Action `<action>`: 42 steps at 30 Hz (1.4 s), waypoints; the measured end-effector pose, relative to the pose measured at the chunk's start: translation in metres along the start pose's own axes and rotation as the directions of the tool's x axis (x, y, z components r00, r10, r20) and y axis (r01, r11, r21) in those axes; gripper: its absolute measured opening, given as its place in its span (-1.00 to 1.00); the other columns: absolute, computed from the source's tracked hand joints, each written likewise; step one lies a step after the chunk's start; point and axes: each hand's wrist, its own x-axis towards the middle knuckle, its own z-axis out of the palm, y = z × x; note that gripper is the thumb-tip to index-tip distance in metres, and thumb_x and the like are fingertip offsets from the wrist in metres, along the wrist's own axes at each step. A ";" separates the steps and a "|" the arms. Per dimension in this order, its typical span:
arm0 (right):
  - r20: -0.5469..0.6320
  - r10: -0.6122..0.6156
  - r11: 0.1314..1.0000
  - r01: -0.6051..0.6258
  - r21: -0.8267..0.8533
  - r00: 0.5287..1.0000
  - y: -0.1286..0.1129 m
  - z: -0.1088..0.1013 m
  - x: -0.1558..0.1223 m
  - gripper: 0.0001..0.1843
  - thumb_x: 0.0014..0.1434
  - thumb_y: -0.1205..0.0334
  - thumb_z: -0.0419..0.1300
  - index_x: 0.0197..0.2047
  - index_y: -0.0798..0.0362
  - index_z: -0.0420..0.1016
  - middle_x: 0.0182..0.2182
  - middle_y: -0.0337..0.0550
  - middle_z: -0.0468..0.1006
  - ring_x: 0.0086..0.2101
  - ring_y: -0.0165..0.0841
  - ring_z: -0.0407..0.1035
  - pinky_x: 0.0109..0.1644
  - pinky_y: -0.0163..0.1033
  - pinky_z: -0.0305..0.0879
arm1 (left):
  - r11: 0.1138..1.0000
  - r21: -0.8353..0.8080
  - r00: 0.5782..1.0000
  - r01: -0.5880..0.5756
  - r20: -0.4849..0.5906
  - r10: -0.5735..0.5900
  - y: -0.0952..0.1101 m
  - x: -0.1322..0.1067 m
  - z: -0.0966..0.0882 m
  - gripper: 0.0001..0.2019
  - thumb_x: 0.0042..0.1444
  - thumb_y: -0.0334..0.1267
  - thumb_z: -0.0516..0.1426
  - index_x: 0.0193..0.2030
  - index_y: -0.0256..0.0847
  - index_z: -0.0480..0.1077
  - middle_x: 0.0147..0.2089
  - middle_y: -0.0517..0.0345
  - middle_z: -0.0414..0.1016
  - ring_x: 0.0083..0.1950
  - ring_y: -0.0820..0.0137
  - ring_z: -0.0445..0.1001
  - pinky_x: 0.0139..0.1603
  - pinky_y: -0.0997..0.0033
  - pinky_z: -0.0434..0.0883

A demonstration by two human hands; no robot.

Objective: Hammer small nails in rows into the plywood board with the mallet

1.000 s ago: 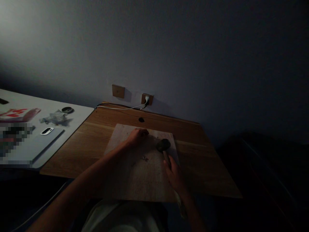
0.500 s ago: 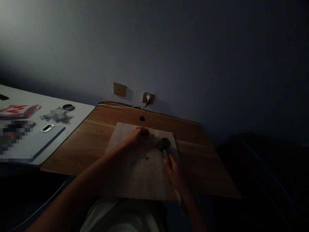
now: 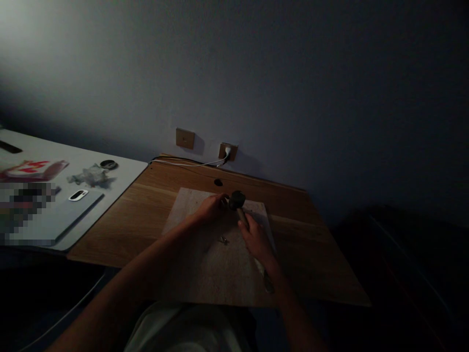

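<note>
1 dim wall (image 3: 264, 73) behind 2 tables: 1 wood table (image 3: 308, 249), 1 white table (image 3: 126, 172) adjoining on L. On the wood one, 1 flat board (image 3: 205, 278). Over it, 1 hammer (image 3: 238, 201), R hand (image 3: 258, 240) clamped round its handle, dark head right by fingertips of L hand (image 3: 212, 207) nr board's far edge; can't tell if touching. L fingers curled; can't tell if they grip smth. Hands apart. 2 wall plates (image 3: 185, 138), 1 w/ white plug (image 3: 227, 151). Small metal bits (image 3: 223, 240) on board, too tiny to count.
</note>
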 end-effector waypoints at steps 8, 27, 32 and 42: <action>-0.033 -0.035 0.999 0.035 0.006 0.999 0.005 0.008 0.006 -0.49 0.33 0.01 0.00 0.21 0.02 0.51 -0.25 -0.03 0.66 -0.20 -0.11 0.56 -0.16 -0.12 0.38 | 0.999 -0.031 1.000 0.010 0.022 -0.009 -0.004 0.001 0.001 -0.59 0.09 -0.41 0.17 0.12 -0.24 0.42 -0.24 0.10 0.64 -0.24 0.28 0.61 -0.20 0.39 0.46; -0.004 0.017 0.998 -0.018 -0.066 1.000 -0.005 0.012 0.004 -0.43 0.37 0.02 -0.04 0.31 0.12 0.40 0.05 0.14 0.61 0.01 -0.07 0.51 0.08 -0.05 0.33 | 0.999 -0.037 1.000 0.031 -0.003 -0.031 -0.005 0.001 0.002 -0.59 0.11 -0.40 0.18 0.14 -0.27 0.43 -0.23 0.02 0.64 -0.26 0.25 0.59 -0.24 0.39 0.42; 0.002 0.061 0.991 -0.060 -0.117 0.998 -0.004 0.015 0.003 -0.41 0.38 0.05 -0.05 0.33 0.18 0.37 0.08 0.19 0.58 0.03 -0.07 0.49 0.11 -0.05 0.31 | 0.998 -0.031 0.998 0.054 0.026 -0.054 -0.001 -0.001 -0.001 -0.62 0.14 -0.38 0.18 0.13 -0.30 0.42 -0.21 0.01 0.63 -0.23 0.22 0.58 -0.25 0.38 0.37; -0.020 0.033 0.999 -0.033 0.008 0.999 0.006 0.008 -0.009 -0.41 0.33 -0.01 0.00 0.26 0.16 0.46 -0.28 0.04 0.66 -0.21 -0.12 0.57 -0.12 -0.15 0.37 | 0.999 -0.003 0.997 0.049 0.056 -0.049 -0.003 0.001 0.000 -0.55 0.10 -0.48 0.17 0.16 -0.23 0.35 -0.15 0.09 0.62 -0.18 0.31 0.57 -0.15 0.41 0.42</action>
